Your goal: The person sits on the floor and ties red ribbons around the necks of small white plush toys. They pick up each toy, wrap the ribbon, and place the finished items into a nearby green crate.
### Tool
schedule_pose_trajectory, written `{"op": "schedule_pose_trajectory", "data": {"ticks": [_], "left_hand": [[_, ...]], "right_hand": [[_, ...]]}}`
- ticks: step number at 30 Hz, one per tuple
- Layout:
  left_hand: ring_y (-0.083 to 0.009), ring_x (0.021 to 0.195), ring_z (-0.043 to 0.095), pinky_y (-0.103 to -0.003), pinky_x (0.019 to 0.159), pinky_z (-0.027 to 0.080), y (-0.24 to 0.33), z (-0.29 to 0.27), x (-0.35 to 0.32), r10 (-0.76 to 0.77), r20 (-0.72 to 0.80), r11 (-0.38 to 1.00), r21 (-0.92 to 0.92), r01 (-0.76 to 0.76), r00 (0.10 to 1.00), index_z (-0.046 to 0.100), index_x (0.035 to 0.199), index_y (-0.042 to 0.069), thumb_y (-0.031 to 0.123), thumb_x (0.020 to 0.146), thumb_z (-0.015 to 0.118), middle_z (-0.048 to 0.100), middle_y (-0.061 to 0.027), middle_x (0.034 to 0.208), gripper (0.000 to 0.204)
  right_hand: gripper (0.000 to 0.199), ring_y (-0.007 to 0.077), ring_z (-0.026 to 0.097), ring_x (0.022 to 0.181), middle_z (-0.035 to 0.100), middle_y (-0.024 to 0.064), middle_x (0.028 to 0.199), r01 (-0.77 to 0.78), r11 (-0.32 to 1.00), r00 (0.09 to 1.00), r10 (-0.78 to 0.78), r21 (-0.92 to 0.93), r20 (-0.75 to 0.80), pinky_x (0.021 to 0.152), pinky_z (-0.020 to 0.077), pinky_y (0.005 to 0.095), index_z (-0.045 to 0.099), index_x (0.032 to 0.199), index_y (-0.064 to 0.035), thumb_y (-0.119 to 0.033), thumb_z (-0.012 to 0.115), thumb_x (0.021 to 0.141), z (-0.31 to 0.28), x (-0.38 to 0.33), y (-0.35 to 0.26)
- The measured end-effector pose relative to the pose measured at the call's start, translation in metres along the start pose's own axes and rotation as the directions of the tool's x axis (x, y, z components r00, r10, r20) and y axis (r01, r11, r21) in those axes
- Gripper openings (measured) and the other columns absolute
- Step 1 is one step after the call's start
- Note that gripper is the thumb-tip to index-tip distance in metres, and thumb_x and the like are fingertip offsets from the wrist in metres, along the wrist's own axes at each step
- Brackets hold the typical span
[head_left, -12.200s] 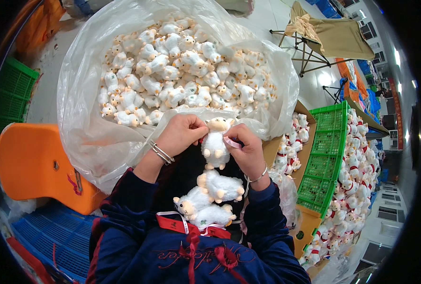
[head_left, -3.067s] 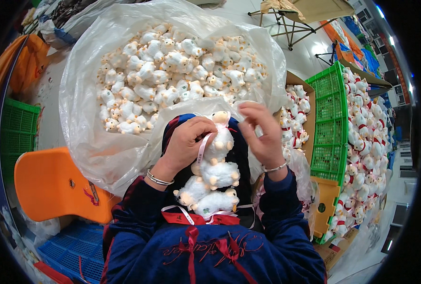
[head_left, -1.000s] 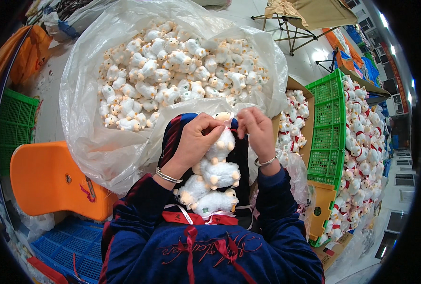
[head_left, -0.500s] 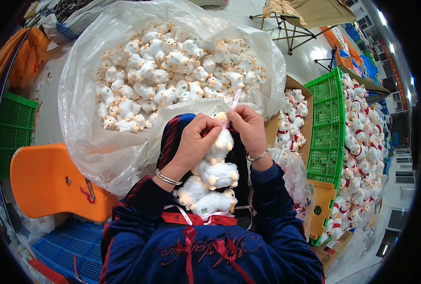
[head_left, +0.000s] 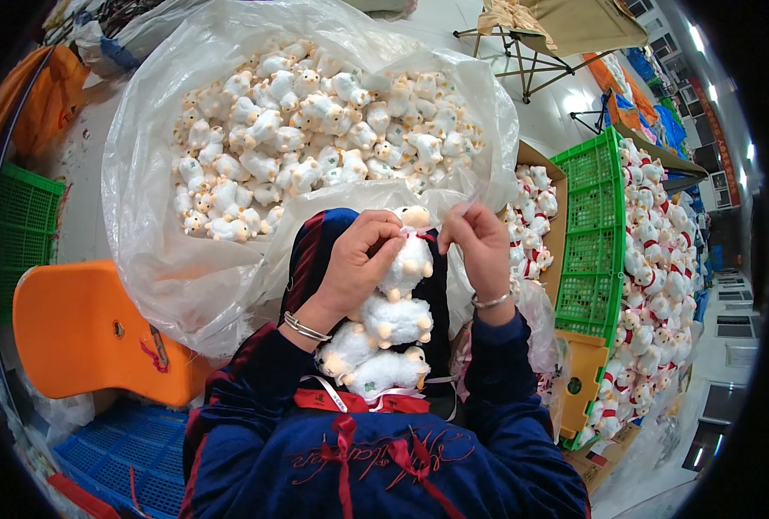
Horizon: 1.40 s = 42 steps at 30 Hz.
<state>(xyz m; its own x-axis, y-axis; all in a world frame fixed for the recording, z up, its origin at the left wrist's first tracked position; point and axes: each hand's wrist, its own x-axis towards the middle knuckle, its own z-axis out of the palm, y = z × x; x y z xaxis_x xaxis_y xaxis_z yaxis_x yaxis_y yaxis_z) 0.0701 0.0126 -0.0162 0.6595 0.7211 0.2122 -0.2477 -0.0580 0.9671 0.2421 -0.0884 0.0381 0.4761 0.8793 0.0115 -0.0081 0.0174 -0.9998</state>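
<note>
Centrally, a white plush lamb (head_left: pixel 406 262) rests over the dark lap (head_left: pixel 437 298), head pointing away, red ribbon (head_left: pixel 424 236) at its neck. Left hand (head_left: pixel 358 259) pinches at that neck, thumb against fingers. Right hand (head_left: pixel 483 249) raised just beside, fingers curled; blurred, cannot tell whether it grips anything. Three more lambs (head_left: pixel 399 321) lie nearer the body; beyond, an open plastic bag (head_left: pixel 138 138) full of them.

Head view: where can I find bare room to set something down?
Bare: the orange chair, left of its hole, and the floor strip between the left-hand green crate and the translucent plastic bag. Crowded: the lap, stacked with plush sheep, and the bag, full of more.
</note>
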Motion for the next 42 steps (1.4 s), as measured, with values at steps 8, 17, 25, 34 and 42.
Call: {"op": "schedule_pose_trajectory", "data": {"ticks": [8,17,25,34,42], "left_hand": [[-0.0096,0.083,0.062,-0.023,0.07,0.05,0.01,0.001,0.008,-0.015,0.08,0.999,0.046,0.011,0.997,0.07,0.097,-0.001,0.003,0.091,0.069,0.064,-0.007,0.109,0.007],[-0.005,0.081,0.058,-0.019,0.07,0.047,0.019,-0.005,0.016,-0.062,0.158,0.995,0.092,0.047,0.986,0.072,0.1,0.002,0.002,0.089,0.071,0.063,-0.0028,0.109,0.01],[-0.0078,0.081,0.061,-0.021,0.07,0.05,0.014,-0.007,0.018,-0.074,0.169,0.996,0.057,0.065,0.983,0.072,0.098,0.001,0.002,0.089,0.07,0.062,-0.0042,0.105,0.009],[-0.0075,0.082,0.06,-0.021,0.071,0.05,0.012,-0.006,0.017,-0.065,0.172,0.998,0.026,0.062,0.983,0.07,0.098,0.001,0.003,0.09,0.069,0.059,-0.0034,0.105,0.008],[-0.0066,0.081,0.057,-0.021,0.069,0.048,0.008,-0.007,0.017,-0.072,0.172,0.997,0.017,0.07,0.983,0.069,0.096,0.001,0.003,0.091,0.068,0.057,-0.0028,0.104,0.005]], "right_hand": [[0.008,0.0124,0.062,0.083,0.066,0.002,0.087,-0.022,0.96,0.953,0.105,-0.28,0.285,0.076,0.0489,0.026,0.068,0.094,0.0011,-0.006,0.071,0.09,-0.007,-0.026,-0.026],[0.016,0.0028,0.057,0.073,0.064,-0.0022,0.082,-0.355,0.927,0.93,0.364,-0.121,0.057,0.063,0.0438,0.0191,0.064,0.095,-0.0014,-0.01,0.076,0.09,0.0,-0.018,-0.004],[0.015,0.0017,0.051,0.066,0.063,-0.0034,0.079,-0.422,0.906,0.902,0.417,0.028,0.106,0.058,0.0366,0.0171,0.067,0.091,-0.0044,-0.018,0.075,0.091,-0.015,-0.01,-0.003],[0.012,0.0029,0.054,0.066,0.066,0.0,0.082,-0.49,0.872,0.86,0.479,0.018,0.177,0.057,0.0384,0.0171,0.066,0.094,-0.0051,-0.016,0.071,0.093,-0.011,-0.006,-0.004],[0.018,0.0059,0.06,0.07,0.071,0.0046,0.091,-0.492,0.859,0.86,0.454,0.141,0.233,0.062,0.0458,0.0179,0.064,0.108,-0.0006,-0.013,0.068,0.096,-0.021,-0.004,-0.004]]}}
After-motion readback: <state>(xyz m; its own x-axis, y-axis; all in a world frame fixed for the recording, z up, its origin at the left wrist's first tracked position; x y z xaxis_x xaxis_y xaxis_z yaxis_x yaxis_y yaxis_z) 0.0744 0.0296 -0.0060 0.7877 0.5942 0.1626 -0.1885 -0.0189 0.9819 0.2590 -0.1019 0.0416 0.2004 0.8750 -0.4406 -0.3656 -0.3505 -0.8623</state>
